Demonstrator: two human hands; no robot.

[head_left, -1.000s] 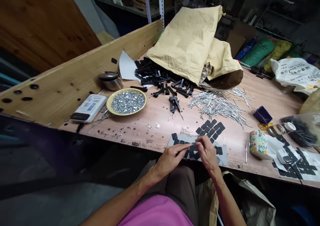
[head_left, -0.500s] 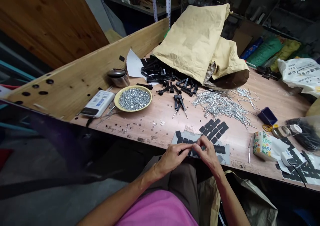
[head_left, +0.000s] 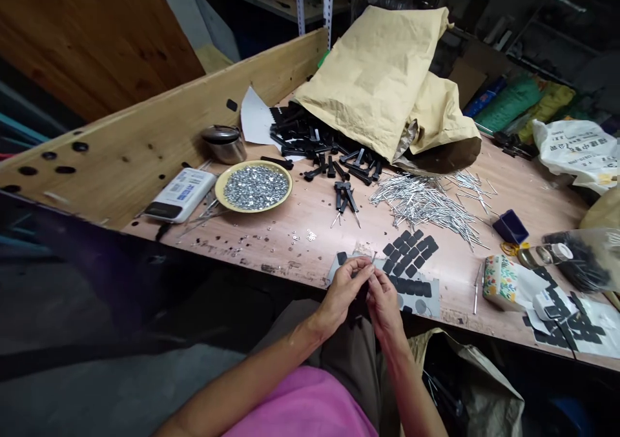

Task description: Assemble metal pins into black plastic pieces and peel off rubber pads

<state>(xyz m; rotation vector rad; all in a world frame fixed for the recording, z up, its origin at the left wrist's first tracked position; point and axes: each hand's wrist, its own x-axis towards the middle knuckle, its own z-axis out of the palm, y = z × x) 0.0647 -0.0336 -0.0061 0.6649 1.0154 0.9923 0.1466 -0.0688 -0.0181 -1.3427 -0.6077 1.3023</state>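
My left hand (head_left: 341, 290) and my right hand (head_left: 385, 303) meet fingertip to fingertip above the table's front edge. Both are closed in a pinch. A thin sliver pokes up between the fingertips, but the fingers hide most of what they hold and I cannot name it. Just behind and under them lies a grey sheet (head_left: 433, 304) bearing dark rounded pads (head_left: 414, 286). More black pads (head_left: 409, 253) lie in slanting rows beyond it. Farther back, several black plastic parts (head_left: 345, 195) rest together, with thin metal tips sticking out at their near end.
A yellow bowl (head_left: 289, 195) of small metal pieces stands left, near a white box-like device (head_left: 181, 195) and a lidded metal pot (head_left: 223, 145). Thin metal rods (head_left: 426, 201) lie piled before a large paper sack (head_left: 372, 75). Rightward are a blue cup (head_left: 511, 227) and a floral box (head_left: 500, 279).
Both hands have drawn slightly left and tilted upward, with fingertips still together. The right hand has uncovered more of the grey sheet. The whole view has shifted a little.
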